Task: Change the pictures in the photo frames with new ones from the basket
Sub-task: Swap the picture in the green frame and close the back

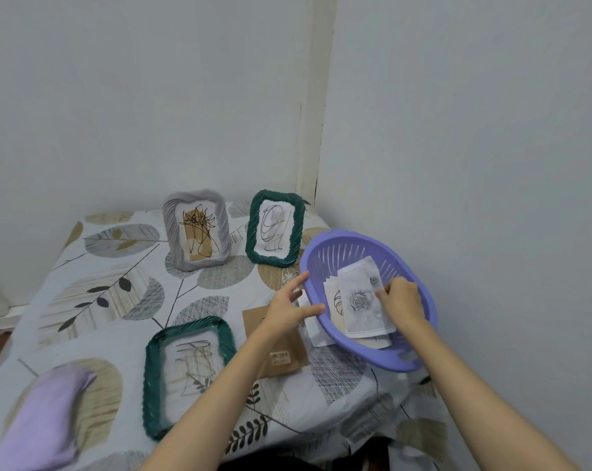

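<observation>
Hands differ: right hand [399,297] pinches a rose picture [364,300] in the basket [420,287]; left hand [289,309] spread; barcode label [279,357] unreadable.

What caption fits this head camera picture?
Right hand picks a rose picture from the purple basket; left hand steadies its rim.

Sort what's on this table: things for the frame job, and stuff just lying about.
For the job: purple basket, rose print under the right hand, left hand, grey frame, standing green frame, flat green frame.

Lying about: brown envelope, lilac cloth.
</observation>
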A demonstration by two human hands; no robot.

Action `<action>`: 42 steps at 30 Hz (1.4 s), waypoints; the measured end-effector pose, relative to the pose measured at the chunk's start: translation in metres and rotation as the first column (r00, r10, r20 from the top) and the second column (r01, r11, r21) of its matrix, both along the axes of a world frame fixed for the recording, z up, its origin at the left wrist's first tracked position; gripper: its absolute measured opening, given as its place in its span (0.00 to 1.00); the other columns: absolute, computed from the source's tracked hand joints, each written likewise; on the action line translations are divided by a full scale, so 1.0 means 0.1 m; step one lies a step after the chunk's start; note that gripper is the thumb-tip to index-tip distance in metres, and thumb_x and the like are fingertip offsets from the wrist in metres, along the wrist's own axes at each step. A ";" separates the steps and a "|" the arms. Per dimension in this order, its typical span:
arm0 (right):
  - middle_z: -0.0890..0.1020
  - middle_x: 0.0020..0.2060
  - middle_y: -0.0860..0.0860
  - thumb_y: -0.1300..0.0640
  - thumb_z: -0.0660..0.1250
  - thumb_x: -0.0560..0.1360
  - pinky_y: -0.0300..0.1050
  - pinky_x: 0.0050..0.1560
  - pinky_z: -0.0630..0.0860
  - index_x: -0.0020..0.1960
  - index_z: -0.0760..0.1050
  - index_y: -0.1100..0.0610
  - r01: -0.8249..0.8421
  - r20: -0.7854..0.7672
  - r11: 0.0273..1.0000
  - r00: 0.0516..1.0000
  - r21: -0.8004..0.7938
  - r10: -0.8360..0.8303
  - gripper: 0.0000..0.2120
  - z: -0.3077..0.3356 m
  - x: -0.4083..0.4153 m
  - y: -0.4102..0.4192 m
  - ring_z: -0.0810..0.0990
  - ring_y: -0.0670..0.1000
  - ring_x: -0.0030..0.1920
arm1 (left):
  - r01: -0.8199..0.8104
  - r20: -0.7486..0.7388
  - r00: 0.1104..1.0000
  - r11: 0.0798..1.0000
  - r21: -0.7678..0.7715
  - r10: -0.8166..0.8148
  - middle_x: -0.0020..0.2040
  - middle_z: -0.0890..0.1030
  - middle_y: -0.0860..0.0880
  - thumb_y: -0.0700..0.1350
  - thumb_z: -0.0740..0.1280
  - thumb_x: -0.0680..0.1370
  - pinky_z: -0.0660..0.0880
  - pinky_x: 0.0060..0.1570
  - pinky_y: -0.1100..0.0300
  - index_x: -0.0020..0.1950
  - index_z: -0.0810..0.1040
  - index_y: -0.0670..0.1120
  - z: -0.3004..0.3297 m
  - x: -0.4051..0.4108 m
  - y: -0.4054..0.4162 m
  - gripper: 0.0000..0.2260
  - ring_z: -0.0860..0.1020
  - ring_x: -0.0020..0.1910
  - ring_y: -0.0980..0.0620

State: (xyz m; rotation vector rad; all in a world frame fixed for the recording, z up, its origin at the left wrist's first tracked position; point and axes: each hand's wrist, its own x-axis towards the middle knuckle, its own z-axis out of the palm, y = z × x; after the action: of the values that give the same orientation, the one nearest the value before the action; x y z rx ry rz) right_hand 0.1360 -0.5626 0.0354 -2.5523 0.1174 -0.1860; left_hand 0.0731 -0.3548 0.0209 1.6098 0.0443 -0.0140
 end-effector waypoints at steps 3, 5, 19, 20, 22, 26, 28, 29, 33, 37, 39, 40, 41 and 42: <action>0.74 0.28 0.56 0.58 0.66 0.74 0.45 0.36 0.66 0.30 0.70 0.60 -0.043 0.103 0.995 0.994 0.092 0.034 0.15 0.09 -0.05 0.05 0.72 0.57 0.34 | 0.008 -0.030 1.000 1.000 0.021 -0.007 0.73 0.63 0.49 0.40 0.73 0.71 0.65 0.68 0.47 0.74 0.60 0.49 0.00 0.02 0.00 0.35 0.62 0.72 0.46; 0.75 0.28 0.53 0.56 0.66 0.73 0.44 0.36 0.66 0.31 0.73 0.60 -0.074 0.166 0.990 0.985 0.121 0.053 0.14 0.18 -0.13 0.14 0.73 0.55 0.34 | -0.006 -0.041 0.999 0.998 0.063 0.009 0.74 0.63 0.49 0.41 0.72 0.72 0.63 0.69 0.50 0.74 0.60 0.47 0.00 0.01 0.01 0.34 0.62 0.72 0.47; 0.74 0.62 0.51 0.41 0.64 0.70 0.52 0.59 0.65 0.49 0.81 0.51 -0.509 0.317 0.857 0.803 -0.073 0.504 0.17 0.34 -0.89 1.36 0.68 0.54 0.63 | -0.110 0.130 0.978 0.927 -0.358 0.166 0.65 0.71 0.56 0.54 0.57 0.77 0.76 0.55 0.48 0.66 0.71 0.55 0.61 -0.76 0.45 0.18 0.76 0.59 0.48; 0.70 0.67 0.51 0.39 0.64 0.71 0.53 0.63 0.62 0.52 0.80 0.49 -0.535 0.286 0.843 0.800 -0.058 0.528 0.18 0.33 -0.93 1.41 0.64 0.54 0.67 | -0.161 0.110 0.971 0.916 -0.367 0.214 0.66 0.72 0.53 0.54 0.58 0.77 0.77 0.53 0.49 0.67 0.71 0.53 0.59 -0.79 0.54 0.19 0.76 0.59 0.48; 0.62 0.72 0.52 0.44 0.65 0.73 0.56 0.69 0.57 0.55 0.79 0.45 -0.580 0.252 0.815 0.791 0.018 0.557 0.12 0.31 -0.98 1.49 0.57 0.54 0.71 | -0.244 0.104 0.950 0.906 -0.347 0.295 0.63 0.74 0.51 0.49 0.60 0.79 0.79 0.46 0.56 0.66 0.70 0.51 0.54 -0.88 0.72 0.15 0.77 0.54 0.51; 0.58 0.73 0.54 0.56 0.66 0.74 0.57 0.69 0.62 0.55 0.76 0.42 -0.614 0.127 0.722 0.782 0.319 0.610 0.12 0.29 -1.07 1.64 0.60 0.56 0.71 | -0.323 0.133 0.926 0.924 -0.207 0.353 0.59 0.74 0.57 0.34 0.65 0.76 0.80 0.45 0.55 0.65 0.69 0.50 0.39 -1.08 1.10 0.21 0.79 0.49 0.50; 0.67 0.68 0.52 0.59 0.67 0.73 0.50 0.59 0.74 0.54 0.76 0.42 -0.589 0.029 0.661 0.757 0.466 0.653 0.15 0.24 -1.09 1.73 0.74 0.54 0.60 | -0.328 0.126 0.927 0.926 -0.187 0.354 0.61 0.73 0.57 0.31 0.65 0.74 0.79 0.48 0.53 0.63 0.72 0.51 0.30 -1.18 1.28 0.22 0.79 0.53 0.48; 0.73 0.63 0.51 0.61 0.68 0.72 0.45 0.53 0.77 0.53 0.77 0.44 -0.575 -0.010 0.631 0.735 0.521 0.678 0.15 0.21 -1.09 1.77 0.77 0.52 0.55 | -0.339 0.120 0.925 0.925 -0.173 0.361 0.61 0.74 0.57 0.31 0.66 0.73 0.79 0.50 0.53 0.60 0.74 0.51 0.26 -1.23 1.36 0.21 0.79 0.54 0.48; 0.75 0.48 0.54 0.67 0.68 0.72 0.30 0.35 0.74 0.54 0.78 0.53 -0.477 -0.119 0.585 0.700 0.656 0.705 0.14 0.08 -1.14 1.94 0.75 0.48 0.43 | -0.425 0.056 0.903 0.905 -0.019 0.426 0.54 0.79 0.50 0.33 0.69 0.72 0.78 0.46 0.63 0.54 0.77 0.48 0.08 -1.42 1.62 0.15 0.80 0.47 0.51; 0.76 0.57 0.54 0.65 0.72 0.69 0.42 0.48 0.79 0.58 0.76 0.54 -0.451 -0.190 0.617 0.688 0.645 0.701 0.19 -0.09 -1.13 2.05 0.78 0.53 0.51 | -0.355 -0.006 0.929 0.897 0.264 0.370 0.52 0.80 0.50 0.38 0.73 0.70 0.73 0.57 0.62 0.56 0.77 0.50 -0.13 -1.53 1.81 0.17 0.78 0.54 0.52; 0.75 0.59 0.52 0.64 0.74 0.66 0.45 0.51 0.79 0.61 0.74 0.55 -0.498 -0.223 0.663 0.680 0.559 0.699 0.25 -0.16 -1.12 2.09 0.79 0.52 0.51 | -0.331 -0.026 0.929 0.861 0.386 0.368 0.55 0.79 0.52 0.41 0.75 0.68 0.66 0.60 0.61 0.57 0.77 0.53 -0.21 -1.55 1.85 0.19 0.75 0.58 0.55; 0.75 0.58 0.52 0.64 0.74 0.66 0.42 0.48 0.79 0.63 0.73 0.57 -0.530 -0.229 0.674 0.673 0.515 0.704 0.27 -0.18 -1.12 2.10 0.79 0.49 0.47 | -0.324 -0.037 0.928 0.851 0.413 0.372 0.57 0.78 0.52 0.42 0.75 0.68 0.64 0.59 0.63 0.58 0.77 0.52 -0.25 -1.56 1.85 0.20 0.74 0.59 0.56; 0.74 0.57 0.51 0.64 0.74 0.66 0.37 0.43 0.77 0.64 0.72 0.58 -0.564 -0.228 0.677 0.664 0.472 0.712 0.28 -0.21 -1.13 2.11 0.77 0.46 0.42 | -0.313 -0.040 0.930 0.844 0.436 0.366 0.58 0.77 0.53 0.43 0.76 0.67 0.63 0.57 0.66 0.59 0.77 0.51 -0.27 -1.56 1.84 0.21 0.72 0.60 0.56; 0.73 0.56 0.51 0.64 0.74 0.67 0.33 0.39 0.74 0.65 0.71 0.60 -0.598 -0.224 0.675 0.654 0.432 0.723 0.28 -0.23 -1.14 2.11 0.74 0.43 0.39 | -0.296 -0.036 0.935 0.833 0.468 0.353 0.59 0.76 0.54 0.43 0.76 0.67 0.63 0.55 0.70 0.60 0.76 0.49 -0.29 -1.56 1.83 0.23 0.71 0.60 0.57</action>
State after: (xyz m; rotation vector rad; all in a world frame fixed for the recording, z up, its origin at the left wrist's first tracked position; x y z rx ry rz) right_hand 0.0224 -0.3512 0.0124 -2.0918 -0.6168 0.5842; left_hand -0.0828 -0.1714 -0.0081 2.0549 0.4477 0.1764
